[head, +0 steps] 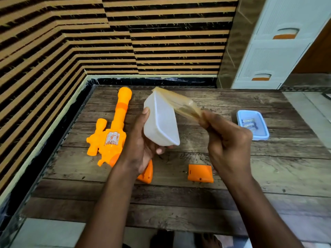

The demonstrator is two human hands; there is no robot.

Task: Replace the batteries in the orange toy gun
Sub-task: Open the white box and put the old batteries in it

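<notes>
Holding the white translucent rectangular plastic container (160, 120) above the wooden plank worktop (179, 203), your left hand (138, 145) cups it from the side and below, thumb against its near wall, fingers curled under its base. The container is tilted, its open side turned away from you. Your right hand (227, 144) pinches one edge of the yellowish translucent plastic lid (179, 102), which is blurred; the lid's far edge meets the container's upper rim, but you cannot tell whether it is attached there.

The orange plastic toy gun (111, 133) lies flat on the worktop to the left of your left hand, barrel pointing toward the striped wall (71, 42). Its grip end passes beneath your left wrist. A separate orange plastic cover piece (200, 173) lies on the worktop near your right forearm, apart from the gun.

A light blue rectangular plastic tray (261, 136) sits on the right side of the worktop and contains cylindrical batteries (249, 123), lying side by side.
</notes>
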